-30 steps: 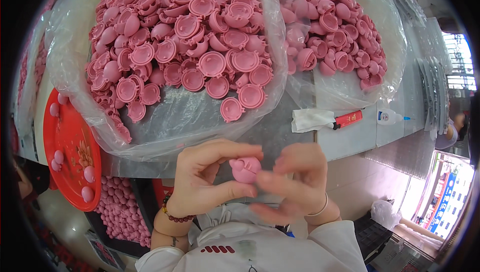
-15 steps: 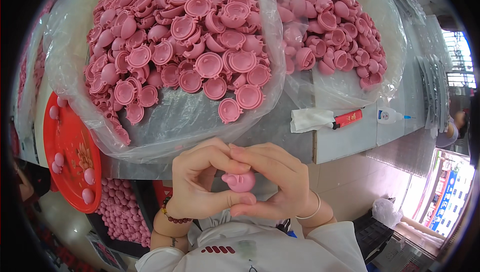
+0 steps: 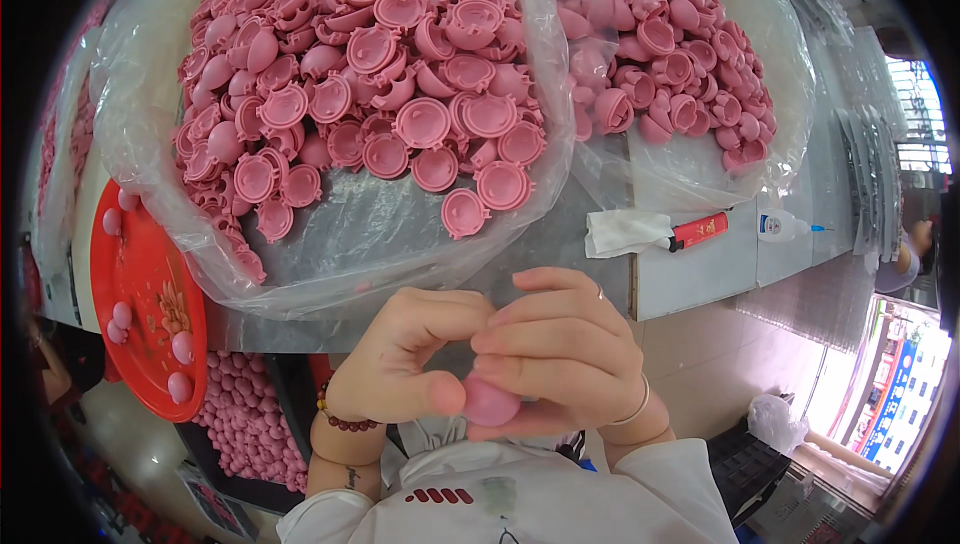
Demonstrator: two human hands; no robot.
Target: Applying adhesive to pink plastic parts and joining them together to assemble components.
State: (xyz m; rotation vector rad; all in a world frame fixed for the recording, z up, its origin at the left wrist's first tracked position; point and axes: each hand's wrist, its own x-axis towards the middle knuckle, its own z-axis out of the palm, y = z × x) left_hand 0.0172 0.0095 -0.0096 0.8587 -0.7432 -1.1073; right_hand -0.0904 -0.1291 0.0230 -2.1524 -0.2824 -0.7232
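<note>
In front of my chest, my left hand (image 3: 410, 356) and my right hand (image 3: 572, 349) meet around a small pink plastic ball (image 3: 490, 405). My left thumb presses on the ball's left side. Bent over its top and right side are the fingers of my right hand, hiding part of it. Beyond my hands, a large heap of pink half-shells (image 3: 385, 156) lies in a clear plastic bag (image 3: 400, 294). Many of these shells show a hollow round inside with small tabs on the rim.
A second heap of pink shells (image 3: 676, 72) lies at the far right. Nearer are a white cloth (image 3: 622, 234), a red stick-like item (image 3: 700, 231) and a white blue-tipped bottle (image 3: 780, 227). Left stand a red tray (image 3: 130, 264) with several balls and a dark crate of pink balls (image 3: 245, 414).
The pink ball has moved down slightly toward me and turned, so its ear-like tabs no longer show. My right fingers have shifted over it.
</note>
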